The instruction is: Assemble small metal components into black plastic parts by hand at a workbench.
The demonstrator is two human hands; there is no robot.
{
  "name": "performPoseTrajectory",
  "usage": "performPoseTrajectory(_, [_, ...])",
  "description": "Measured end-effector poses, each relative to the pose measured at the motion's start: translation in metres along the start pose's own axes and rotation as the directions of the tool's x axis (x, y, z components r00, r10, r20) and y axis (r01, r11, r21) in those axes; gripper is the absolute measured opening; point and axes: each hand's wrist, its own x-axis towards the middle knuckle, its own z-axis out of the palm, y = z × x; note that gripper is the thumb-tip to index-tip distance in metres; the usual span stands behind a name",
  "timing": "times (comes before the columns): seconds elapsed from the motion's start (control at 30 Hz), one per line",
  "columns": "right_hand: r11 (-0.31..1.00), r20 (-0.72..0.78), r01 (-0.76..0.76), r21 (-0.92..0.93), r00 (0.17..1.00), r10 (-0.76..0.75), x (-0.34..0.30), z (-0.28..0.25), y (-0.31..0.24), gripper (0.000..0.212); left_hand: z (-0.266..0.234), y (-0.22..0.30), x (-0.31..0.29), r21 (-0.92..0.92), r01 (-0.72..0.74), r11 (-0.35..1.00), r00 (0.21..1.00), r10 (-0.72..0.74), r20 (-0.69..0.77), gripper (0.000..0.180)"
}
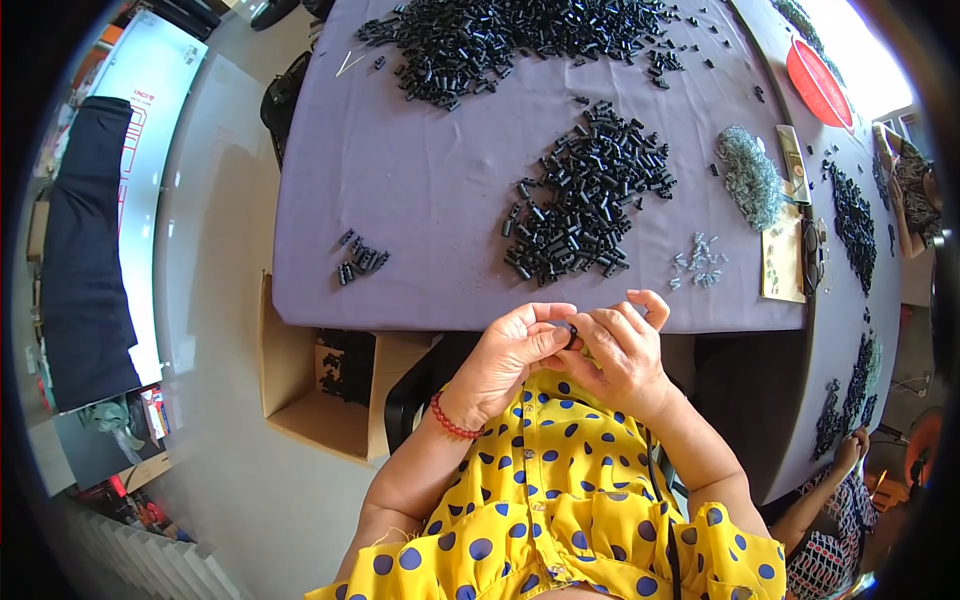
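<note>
At the table's front edge, both my hands are closed around one small black plastic part [574,338]. My left hand [515,352], with a red bead bracelet at the wrist, pinches it between thumb and fingertips. My right hand [625,355] grips it from the other side, its little finger raised. Most of the part is covered by the fingers. Just beyond my hands lies a heap of black plastic parts [590,195]. To its right are several small transparent pieces [700,262], and to its left a small group of black parts [362,258].
A larger black heap [520,40] covers the far side. Transparent pieces [750,175], a yellowish card [783,262], glasses [816,255] and a red basket [818,85] lie rightward. An open cardboard box [320,400] stands below left. Other people's arms [835,470] show at right.
</note>
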Motion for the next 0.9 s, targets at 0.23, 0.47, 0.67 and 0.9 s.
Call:
performPoseTrajectory(0.23, [1.000,0.004,0.001,-0.005,1.000,-0.001,0.000,-0.002,0.002,0.043,0.000,-0.005,0.003,-0.088,0.019,0.996,0.999,-0.016,0.037,0.035])
performPoseTrajectory(0.47, [1.000,-0.012,0.028,0.007,1.000,-0.028,-0.002,0.001,0.001,0.040,0.001,-0.004,0.003,-0.108,0.034,0.994,0.999,-0.031,0.032,0.036])
performPoseTrajectory(0.67, [0.999,0.065,-0.026,0.039,0.998,0.023,0.005,-0.002,0.000,0.052,-0.001,-0.004,-0.002,-0.106,-0.050,0.993,0.999,0.048,-0.025,0.039])
performPoseTrajectory(0.9, [0.991,0.043,-0.129,-0.020,0.991,0.130,-0.007,0.000,0.023,0.038,-0.033,0.019,-0.011,0.759,-0.345,0.552,0.655,0.721,-0.227,0.052])
